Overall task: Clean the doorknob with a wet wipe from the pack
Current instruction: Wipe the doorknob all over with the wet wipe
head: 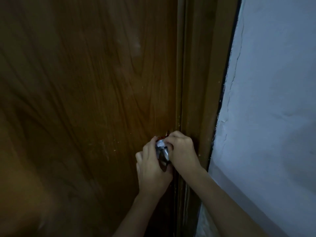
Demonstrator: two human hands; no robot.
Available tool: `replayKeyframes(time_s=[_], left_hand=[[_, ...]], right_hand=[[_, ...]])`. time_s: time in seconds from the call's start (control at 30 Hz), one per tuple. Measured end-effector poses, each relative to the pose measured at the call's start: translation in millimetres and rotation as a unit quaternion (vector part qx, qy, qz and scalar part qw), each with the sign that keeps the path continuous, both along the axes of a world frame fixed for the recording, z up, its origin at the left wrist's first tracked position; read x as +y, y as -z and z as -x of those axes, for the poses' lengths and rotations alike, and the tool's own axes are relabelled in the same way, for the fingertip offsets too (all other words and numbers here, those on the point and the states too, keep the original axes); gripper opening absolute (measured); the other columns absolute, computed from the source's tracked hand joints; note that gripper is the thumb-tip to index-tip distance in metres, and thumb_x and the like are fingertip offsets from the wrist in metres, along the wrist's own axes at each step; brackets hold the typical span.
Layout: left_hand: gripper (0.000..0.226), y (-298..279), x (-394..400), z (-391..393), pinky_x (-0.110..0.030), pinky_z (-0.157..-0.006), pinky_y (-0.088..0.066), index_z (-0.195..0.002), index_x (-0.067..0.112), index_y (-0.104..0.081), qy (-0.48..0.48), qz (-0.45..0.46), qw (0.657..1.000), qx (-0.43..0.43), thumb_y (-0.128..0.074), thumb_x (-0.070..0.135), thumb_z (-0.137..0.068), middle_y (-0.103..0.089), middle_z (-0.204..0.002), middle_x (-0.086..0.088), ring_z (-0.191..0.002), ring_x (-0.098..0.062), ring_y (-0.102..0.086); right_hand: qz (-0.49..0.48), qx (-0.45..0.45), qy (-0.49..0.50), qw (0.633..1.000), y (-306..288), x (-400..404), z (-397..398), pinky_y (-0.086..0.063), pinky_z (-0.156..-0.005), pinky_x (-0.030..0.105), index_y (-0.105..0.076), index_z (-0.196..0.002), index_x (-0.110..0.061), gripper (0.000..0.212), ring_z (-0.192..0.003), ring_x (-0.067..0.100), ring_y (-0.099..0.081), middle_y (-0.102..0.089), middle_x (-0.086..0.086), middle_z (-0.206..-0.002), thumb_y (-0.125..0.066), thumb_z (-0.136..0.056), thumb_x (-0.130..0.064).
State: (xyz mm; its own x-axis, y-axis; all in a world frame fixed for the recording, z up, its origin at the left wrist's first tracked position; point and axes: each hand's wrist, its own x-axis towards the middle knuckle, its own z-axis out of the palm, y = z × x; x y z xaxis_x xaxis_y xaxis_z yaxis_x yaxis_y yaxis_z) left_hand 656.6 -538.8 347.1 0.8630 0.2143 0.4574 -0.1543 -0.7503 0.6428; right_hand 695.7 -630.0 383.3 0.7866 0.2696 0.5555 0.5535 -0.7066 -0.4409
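Observation:
Both my hands meet close to the brown wooden door (85, 100), near its right edge. My left hand (152, 168) is shut around a small shiny silver wet wipe pack (163, 155) with a red strip at its top. My right hand (183, 149) comes in from the right, and its fingertips pinch a white bit of wet wipe (160, 144) at the pack's upper end. No doorknob shows; the hands cover that part of the door.
The door frame (196, 100) runs top to bottom just right of my hands. A pale painted wall (265, 117) with a thin crack fills the right side. The light is dim.

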Motion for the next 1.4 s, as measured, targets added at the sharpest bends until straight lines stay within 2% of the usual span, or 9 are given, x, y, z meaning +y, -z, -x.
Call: replayKeyframes(time_s=[0.23, 0.43, 0.57, 0.7, 0.83, 1.0, 1.2, 1.33, 1.4], left_hand=[[0.079, -1.7, 3.3, -2.2, -0.023, -0.088, -0.023, -0.14, 0.025, -0.022, 0.007, -0.051, 0.999, 0.013, -0.066, 0.031, -0.075, -0.031, -0.141, 0.004, -0.113, -0.012, -0.027], [0.077, -2.4, 7.5, -3.3, -0.024, -0.085, -0.025, -0.139, 0.024, -0.026, 0.016, -0.058, 0.998, 0.0, -0.067, 0.034, -0.074, -0.034, -0.138, 0.003, -0.105, -0.007, -0.023], [0.075, -2.9, 6.0, -3.8, -0.024, -0.088, -0.027, -0.138, 0.024, -0.027, 0.012, -0.052, 0.999, 0.002, -0.067, 0.03, -0.075, -0.034, -0.139, 0.003, -0.112, -0.013, -0.028], [0.078, -3.3, 8.1, -3.4, -0.024, -0.086, -0.026, -0.138, 0.024, -0.028, 0.017, -0.044, 0.999, 0.006, -0.068, 0.038, -0.073, -0.033, -0.139, 0.004, -0.111, -0.012, -0.027], [0.075, -2.9, 8.0, -4.4, -0.023, -0.086, -0.026, -0.137, 0.024, -0.029, 0.015, -0.047, 0.999, 0.0, -0.068, 0.033, -0.074, -0.034, -0.138, 0.004, -0.11, -0.01, -0.026], [0.076, -3.1, 9.4, -3.7, -0.024, -0.087, -0.028, -0.137, 0.023, -0.029, 0.017, -0.048, 0.999, 0.0, -0.069, 0.035, -0.073, -0.035, -0.137, 0.004, -0.106, -0.007, -0.025], [0.074, -3.9, 10.2, -3.3, -0.025, -0.088, -0.028, -0.137, 0.023, -0.03, 0.023, -0.043, 0.999, 0.0, -0.069, 0.035, -0.074, -0.035, -0.137, 0.005, -0.111, -0.011, -0.029], [0.073, -2.8, 11.3, -3.9, -0.024, -0.086, -0.026, -0.135, 0.024, -0.031, 0.019, -0.041, 0.999, -0.007, -0.068, 0.032, -0.074, -0.036, -0.136, 0.004, -0.105, -0.006, -0.024], [0.076, -3.9, 11.2, -3.6, -0.023, -0.087, -0.025, -0.136, 0.024, -0.03, 0.024, -0.04, 0.999, -0.001, -0.069, 0.036, -0.073, -0.034, -0.137, 0.005, -0.11, -0.01, -0.027]], right_hand=[[-0.022, 0.018, 0.035, 0.999, -0.1, 6.0, -0.4, -0.049, -0.084, 0.027, -0.067, -0.096, -0.002, 0.015, -0.093, 0.022, -0.06, -0.063, 0.012, -0.103, -0.055, -0.086, -0.003], [-0.021, 0.032, 0.03, 0.999, 2.5, 11.2, 4.0, -0.052, -0.085, 0.038, -0.066, -0.097, -0.002, 0.016, -0.095, 0.026, -0.06, -0.063, 0.014, -0.105, -0.058, -0.084, -0.003], [-0.042, 0.063, 0.055, 0.996, 0.3, 10.5, -0.1, -0.049, -0.086, 0.029, -0.063, -0.104, -0.005, 0.019, -0.098, 0.021, -0.059, -0.061, 0.01, -0.111, -0.054, -0.088, -0.007], [-0.002, 0.038, 0.067, 0.997, 6.5, 17.9, 4.7, -0.049, -0.088, 0.035, -0.063, -0.102, -0.004, 0.019, -0.099, 0.026, -0.057, -0.06, 0.013, -0.111, -0.051, -0.089, -0.012], [-0.014, 0.062, 0.097, 0.993, 5.6, 14.7, 0.8, -0.041, -0.077, 0.02, -0.062, -0.102, -0.007, 0.018, -0.095, 0.019, -0.056, -0.056, 0.009, -0.114, -0.05, -0.091, -0.014], [0.003, 0.027, 0.059, 0.998, 5.4, 18.9, 3.9, -0.051, -0.082, 0.031, -0.065, -0.099, -0.006, 0.017, -0.094, 0.024, -0.059, -0.06, 0.011, -0.107, -0.054, -0.088, -0.012], [0.011, 0.031, 0.077, 0.996, 5.3, 20.9, 3.9, -0.05, -0.083, 0.031, -0.064, -0.1, -0.006, 0.017, -0.095, 0.023, -0.058, -0.059, 0.01, -0.108, -0.053, -0.088, -0.012], [-0.05, 0.057, 0.12, 0.99, 4.0, 17.8, 0.8, -0.053, -0.079, 0.031, -0.065, -0.096, -0.003, 0.015, -0.09, 0.023, -0.061, -0.06, 0.012, -0.108, -0.055, -0.086, -0.006], [-0.004, 0.055, 0.133, 0.99, 3.5, 23.1, 3.7, -0.051, -0.08, 0.029, -0.061, -0.103, -0.004, 0.018, -0.094, 0.023, -0.06, -0.058, 0.012, -0.111, -0.053, -0.088, -0.011]])
